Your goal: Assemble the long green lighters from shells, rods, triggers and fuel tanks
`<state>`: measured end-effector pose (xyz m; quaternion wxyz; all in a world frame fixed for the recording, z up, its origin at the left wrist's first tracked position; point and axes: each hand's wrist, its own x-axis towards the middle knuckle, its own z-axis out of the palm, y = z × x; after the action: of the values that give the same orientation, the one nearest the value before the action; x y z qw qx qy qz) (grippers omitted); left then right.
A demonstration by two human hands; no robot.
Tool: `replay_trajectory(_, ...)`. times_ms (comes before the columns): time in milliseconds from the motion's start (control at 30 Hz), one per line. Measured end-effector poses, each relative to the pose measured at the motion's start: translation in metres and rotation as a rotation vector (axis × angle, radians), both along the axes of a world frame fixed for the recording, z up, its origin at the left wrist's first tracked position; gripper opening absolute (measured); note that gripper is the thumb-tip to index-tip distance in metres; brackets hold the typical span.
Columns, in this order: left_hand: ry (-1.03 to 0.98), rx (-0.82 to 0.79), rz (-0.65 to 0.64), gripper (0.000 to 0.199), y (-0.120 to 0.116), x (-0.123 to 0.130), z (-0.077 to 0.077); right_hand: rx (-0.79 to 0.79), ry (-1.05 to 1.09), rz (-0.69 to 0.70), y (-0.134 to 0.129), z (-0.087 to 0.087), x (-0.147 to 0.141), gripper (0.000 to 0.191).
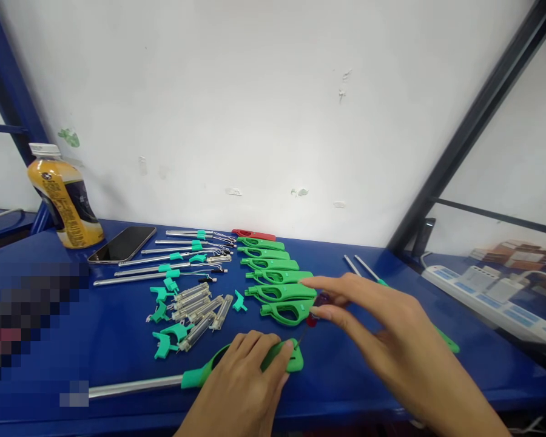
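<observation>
My left hand (246,382) presses a green long-necked lighter (295,361) down near the table's front edge, its metal tube pointing left. In my right hand (382,331), thumb and fingers pinch a small screwdriver (317,308) with a red and purple handle. Its thin shaft slants down to the butt end of the green handle; the exact contact of the tip is too small to tell. Behind the hands lie several green handle shells (279,292) and one red shell (257,235). To their left are clear fuel tanks (199,331), teal triggers (164,346) and metal tubes with wires (139,277).
A yellow drink bottle (68,206) and a phone (124,244) stand and lie at the back left. On the right are a white power strip (491,303), a further green lighter (449,341) partly behind my right arm, and a dark slanted post (459,145).
</observation>
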<state>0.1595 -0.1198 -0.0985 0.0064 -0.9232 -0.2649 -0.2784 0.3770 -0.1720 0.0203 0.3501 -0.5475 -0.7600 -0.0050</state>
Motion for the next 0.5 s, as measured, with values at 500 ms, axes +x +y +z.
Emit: replay_trajectory(500, -0.006, 0.006, 0.005, 0.039, -0.0006, 0.0000, 0.0012, 0.053, -0.110, -0.192, 0.0101, -0.0006, -0.0074, 0.047)
